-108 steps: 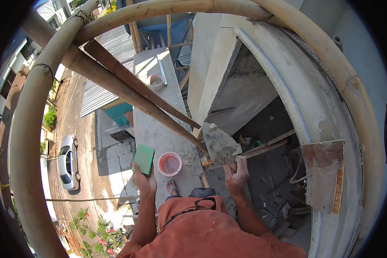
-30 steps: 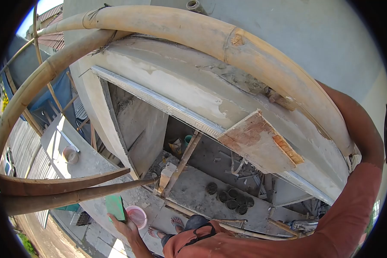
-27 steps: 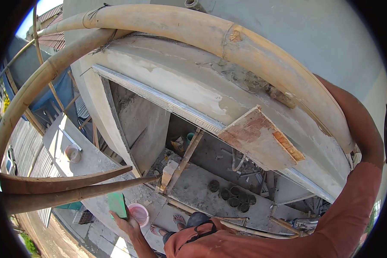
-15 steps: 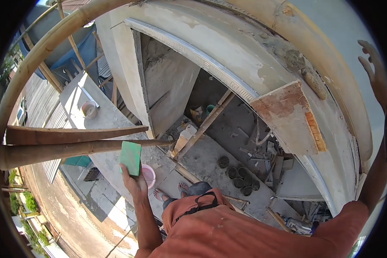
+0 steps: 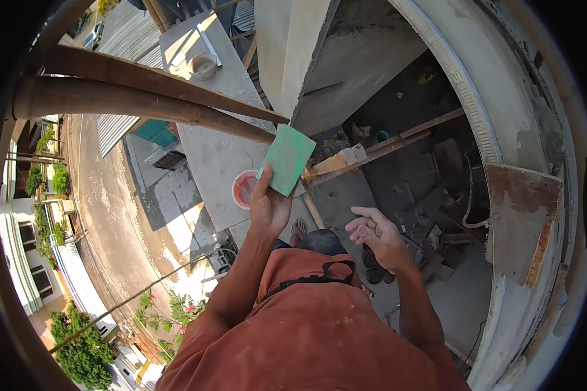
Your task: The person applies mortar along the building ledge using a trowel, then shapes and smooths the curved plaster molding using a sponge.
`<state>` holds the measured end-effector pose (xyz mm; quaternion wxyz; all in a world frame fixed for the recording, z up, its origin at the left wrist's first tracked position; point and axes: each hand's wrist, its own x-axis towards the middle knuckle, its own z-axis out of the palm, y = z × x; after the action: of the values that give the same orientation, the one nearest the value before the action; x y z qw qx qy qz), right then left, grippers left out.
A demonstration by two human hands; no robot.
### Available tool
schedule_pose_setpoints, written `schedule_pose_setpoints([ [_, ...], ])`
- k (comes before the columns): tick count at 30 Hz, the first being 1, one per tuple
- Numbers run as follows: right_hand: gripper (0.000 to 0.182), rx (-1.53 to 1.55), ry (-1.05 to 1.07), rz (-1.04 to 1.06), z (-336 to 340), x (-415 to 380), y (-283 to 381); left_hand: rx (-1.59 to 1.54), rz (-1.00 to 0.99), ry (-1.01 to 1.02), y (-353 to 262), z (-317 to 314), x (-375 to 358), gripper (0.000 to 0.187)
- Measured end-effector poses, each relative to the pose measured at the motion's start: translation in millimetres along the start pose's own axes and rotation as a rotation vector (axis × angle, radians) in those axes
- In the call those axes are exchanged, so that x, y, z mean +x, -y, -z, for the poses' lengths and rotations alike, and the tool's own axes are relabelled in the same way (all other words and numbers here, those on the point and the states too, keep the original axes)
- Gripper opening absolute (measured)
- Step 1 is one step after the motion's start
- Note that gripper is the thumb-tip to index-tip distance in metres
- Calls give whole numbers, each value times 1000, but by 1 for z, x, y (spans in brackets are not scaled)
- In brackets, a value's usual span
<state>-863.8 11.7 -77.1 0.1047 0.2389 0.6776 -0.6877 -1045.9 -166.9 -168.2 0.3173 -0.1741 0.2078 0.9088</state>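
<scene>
A flat green rectangular block [image 5: 288,158] is in my left hand [image 5: 269,212], thumb on its near face and the other fingers hidden behind it. My right hand [image 5: 379,238] hangs in the air to the right of the block, its dusty fingers partly curled but apart, holding nothing. Below the block stands a pink bucket [image 5: 244,189], beside my foot. A wooden board [image 5: 522,215] leans on the curved ledge at the right.
Thick bamboo poles [image 5: 143,104] cross from the upper left. A grey slab [image 5: 209,150] lies below, with a round tub [image 5: 203,66] farther up it. A wooden beam [image 5: 398,142] spans the rubble-strewn floor. A street lies far down at the left.
My right hand has come down from the wall at the far right to in front of my body. My left hand holds the green block farther right and higher in view, as the view has turned.
</scene>
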Motion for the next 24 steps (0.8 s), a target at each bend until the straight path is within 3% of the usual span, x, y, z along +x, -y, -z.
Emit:
schedule_pose_setpoints([
  [2, 64, 279, -61, 3, -32, 46, -29, 10, 40, 5, 8, -7, -11, 44],
  [5, 64, 488, -30, 118, -77, 77, -18, 58, 116, 49, 21, -2, -25, 42],
  [9, 63, 492, -83, 99, -86, 80, -44, 114, 128, 53, 41, 0, -45, 39],
  [13, 58, 430, -6, 64, -69, 65, -47, 256, 162, 91, 41, 10, -54, 41],
  [16, 59, 129, 90, 159, -50, 68, -54, 306, 98, 58, 27, 10, -50, 43],
  [18, 61, -263, 75, 56, -41, 57, -36, 351, -67, 26, 12, 22, -45, 46],
  [21, 65, -205, 20, 195, -28, 70, -56, 337, -133, 3, -6, 29, -38, 46],
  [23, 65, -221, 55, 149, -35, 74, -52, 334, -133, 71, -4, 17, -39, 46],
  [24, 67, -75, 64, 194, -48, 76, -54, 303, -102, 93, 0, 11, -42, 45],
])
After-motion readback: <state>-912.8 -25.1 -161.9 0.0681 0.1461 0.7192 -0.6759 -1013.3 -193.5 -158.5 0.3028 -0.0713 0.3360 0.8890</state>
